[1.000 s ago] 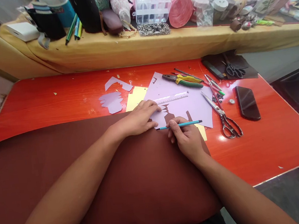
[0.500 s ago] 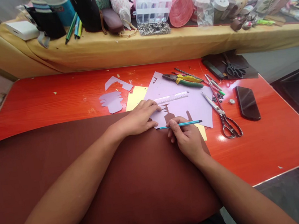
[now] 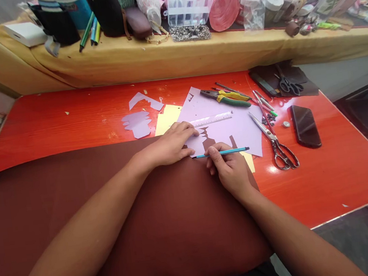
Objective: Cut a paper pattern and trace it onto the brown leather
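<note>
A large brown leather-like sheet drapes over the near side of the table and toward my body. My left hand lies with fingers spread at its far edge, where the sheet meets a pale lilac paper. In my right hand is a slim blue pen, pinched between thumb and fingers and held almost level. Its dark tip points left, close to my left thumb. Brown cut-out shapes show between the hands, partly covered by my fingers. A clear ruler rests just beyond.
Pliers, large scissors and a phone lie on the red table. Lilac paper cut-outs are at the back left. Smaller scissors sit on dark material at the back right. A cluttered ledge runs behind.
</note>
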Demonstrator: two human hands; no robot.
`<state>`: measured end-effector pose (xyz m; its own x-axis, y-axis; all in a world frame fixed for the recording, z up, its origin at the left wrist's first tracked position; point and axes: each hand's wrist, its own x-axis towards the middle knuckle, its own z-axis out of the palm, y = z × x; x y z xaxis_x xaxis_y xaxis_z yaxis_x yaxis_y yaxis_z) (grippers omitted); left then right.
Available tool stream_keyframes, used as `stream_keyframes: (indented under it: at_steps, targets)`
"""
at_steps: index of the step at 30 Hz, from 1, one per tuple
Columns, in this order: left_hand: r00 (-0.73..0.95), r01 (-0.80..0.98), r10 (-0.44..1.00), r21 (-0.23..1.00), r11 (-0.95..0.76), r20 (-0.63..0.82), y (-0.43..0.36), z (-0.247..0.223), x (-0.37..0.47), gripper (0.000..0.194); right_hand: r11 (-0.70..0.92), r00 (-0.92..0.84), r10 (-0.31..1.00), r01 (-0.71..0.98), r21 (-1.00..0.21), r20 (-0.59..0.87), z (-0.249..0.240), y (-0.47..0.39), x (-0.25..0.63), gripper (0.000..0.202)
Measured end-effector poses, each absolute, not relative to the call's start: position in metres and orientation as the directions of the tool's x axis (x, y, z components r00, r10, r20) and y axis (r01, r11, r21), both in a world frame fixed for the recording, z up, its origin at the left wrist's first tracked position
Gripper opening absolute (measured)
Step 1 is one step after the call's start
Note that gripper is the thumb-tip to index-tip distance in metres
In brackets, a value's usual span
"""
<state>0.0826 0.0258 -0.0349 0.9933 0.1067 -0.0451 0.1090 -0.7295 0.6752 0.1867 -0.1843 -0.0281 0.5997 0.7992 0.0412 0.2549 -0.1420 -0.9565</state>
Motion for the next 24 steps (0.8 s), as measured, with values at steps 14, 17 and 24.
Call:
stream_keyframes:
  at_steps: [14,17,24]
  targets:
    - [0.993,0.105,0.111,0.69,-0.716,-0.036,0.0257,-0.0353,0.0815,0.044,-0.14,0.588,0.808,0.248,-0.959,0.034,-0.029,-0.1844,0.1867,0.04]
    - [0.993,0.103,0.11,0.693,-0.713,-0.034,0.0258,-0.0357,0.0814,0.044,-0.136,0.584,0.811,0.247,-0.959,0.036,-0.0295,-0.1848,0.1868,0.039]
    - [0.993,0.113,0.113,0.693,-0.712,-0.046,0.0253,-0.0345,0.0813,0.043,-0.118,0.572,0.818,0.262,-0.958,0.055,-0.03,-0.1847,0.1867,0.035]
